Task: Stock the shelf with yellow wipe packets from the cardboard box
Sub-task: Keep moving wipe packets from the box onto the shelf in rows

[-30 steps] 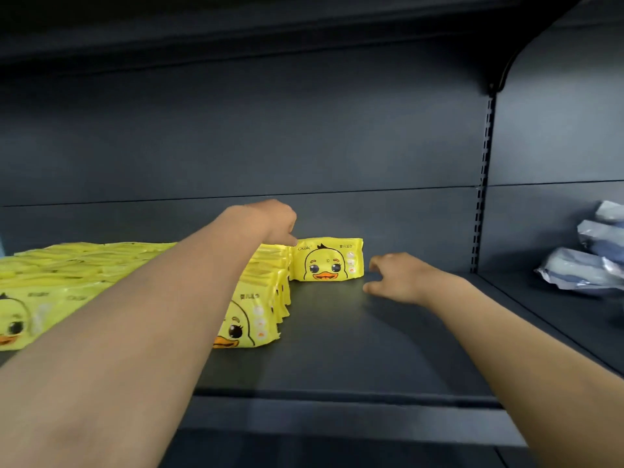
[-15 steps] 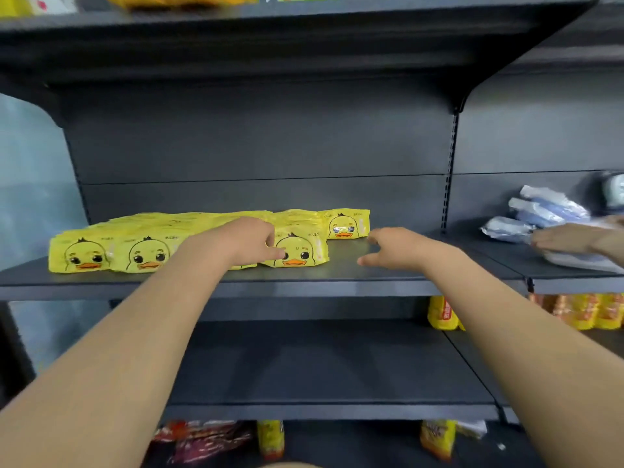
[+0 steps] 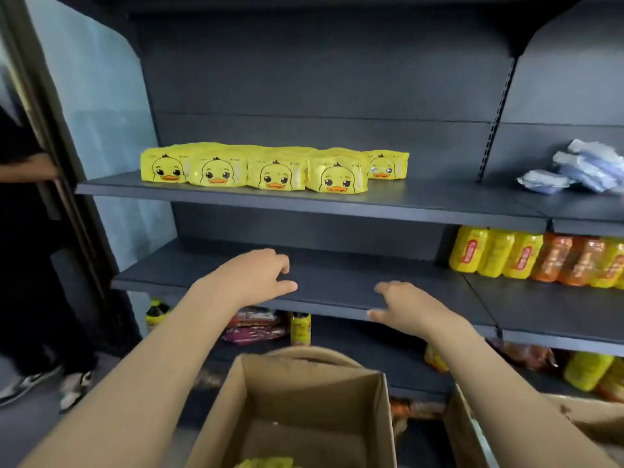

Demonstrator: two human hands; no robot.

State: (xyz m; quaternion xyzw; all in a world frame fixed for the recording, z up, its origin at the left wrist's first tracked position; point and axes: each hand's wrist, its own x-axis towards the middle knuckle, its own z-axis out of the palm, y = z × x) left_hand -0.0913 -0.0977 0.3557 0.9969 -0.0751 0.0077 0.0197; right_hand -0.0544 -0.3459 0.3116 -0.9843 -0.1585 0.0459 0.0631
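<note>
Drawn back and down from the shelf [image 3: 304, 201] since half a second ago: left hand [image 3: 256, 275] and right hand [image 3: 405, 305], now level with the lower shelf [image 3: 337, 288]. Both empty, fingers loosely spread, thumbs apart from the rest, nothing pinched. Above and beyond both hands, on the shelf: yellow wipe packets [image 3: 273, 168], four duck faces in a front row, a fifth set back above the right hand. Directly below the hands, between the forearms: cardboard box [image 3: 304, 393], open, more yellow at its bottom. Up to the right of the right hand: pale blue packs [image 3: 580, 167]; level with it, further right, yellow and orange packages [image 3: 526, 255]
</note>
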